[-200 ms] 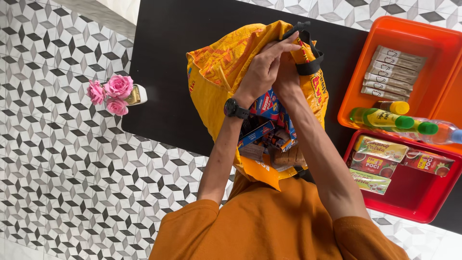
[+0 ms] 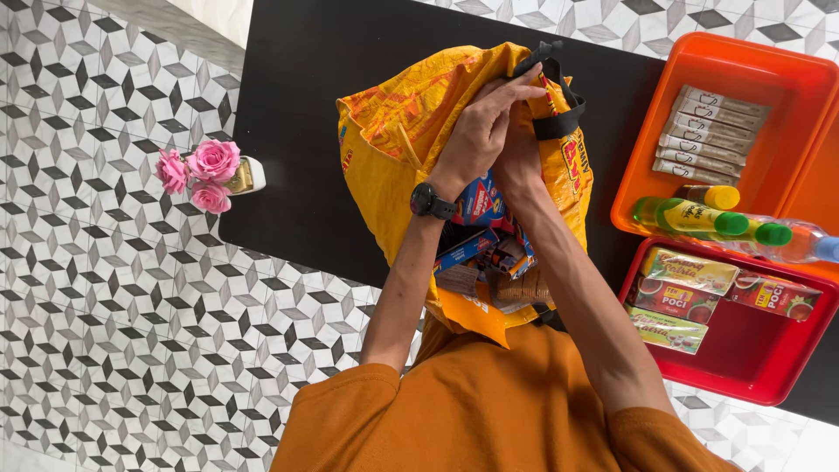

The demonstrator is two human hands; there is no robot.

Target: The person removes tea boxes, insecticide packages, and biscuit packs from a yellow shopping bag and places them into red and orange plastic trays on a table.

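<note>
The crinkled yellow woven-plastic shopping bag [image 2: 411, 131] has a slight sheen and black cloth webbing handles [image 2: 559, 122], the black tabletop [image 2: 306, 105] looks smooth and matt, and the orange plastic tray [image 2: 769, 79] and red plastic tray [image 2: 760, 367] are glossy.

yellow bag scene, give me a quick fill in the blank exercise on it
1. Both hands grip the far edge of the ____ bag.
2. The left hand has a black ____ on its wrist.
3. The sachets lie in the ____ tray.
4. The flowers are ____.

Missing words: yellow; watch; orange; pink
</note>
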